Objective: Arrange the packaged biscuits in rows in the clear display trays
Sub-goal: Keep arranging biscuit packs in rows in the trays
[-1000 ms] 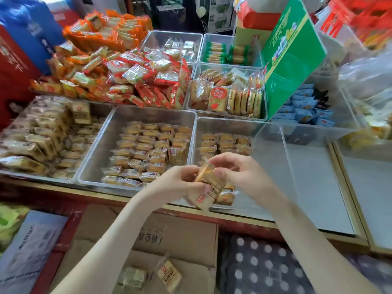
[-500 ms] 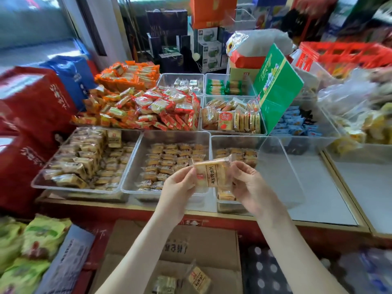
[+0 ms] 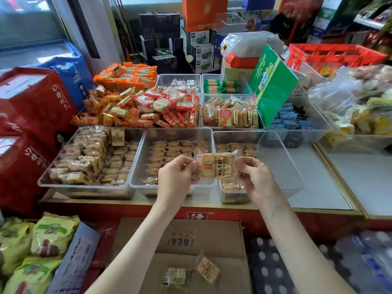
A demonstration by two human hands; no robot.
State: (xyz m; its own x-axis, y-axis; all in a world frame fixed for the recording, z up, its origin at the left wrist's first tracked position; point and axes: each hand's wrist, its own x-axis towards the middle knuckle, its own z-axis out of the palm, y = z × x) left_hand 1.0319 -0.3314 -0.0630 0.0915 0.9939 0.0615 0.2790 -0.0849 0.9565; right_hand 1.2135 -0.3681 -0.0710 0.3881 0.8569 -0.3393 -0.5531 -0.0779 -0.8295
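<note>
Biscuit packet (image 3: 216, 165) held up flat, printed face to camera, in the air in front of the wall shared by middle tray (image 3: 176, 132) and right tray (image 3: 282, 166), touching neither. Left hand (image 3: 176, 177) pinching the clear wrapper seam at the packet's left end, right hand (image 3: 254, 177) pinching the right end. Other fingers curled in, fingertips mostly hidden behind wrapper and knuckles. Vertical print and a red mark on the label visible, characters too soft to read. Right tray: one row of packets along the far wall, a few more at the near left corner, largely blocked by the held packet and right hand, so no count possible. Middle tray: packets in rows, near-right part hidden behind left hand. Left tray (image 3: 84, 186): fuller, piled less evenly, one packet upright at the back. Below the counter, open cardboard box (image 3: 212, 234) holding a loose packet (image 3: 206, 269) and just beside it a second packet (image 3: 175, 276), both blurred. Both forearms cut off at the bottom edge.
</note>
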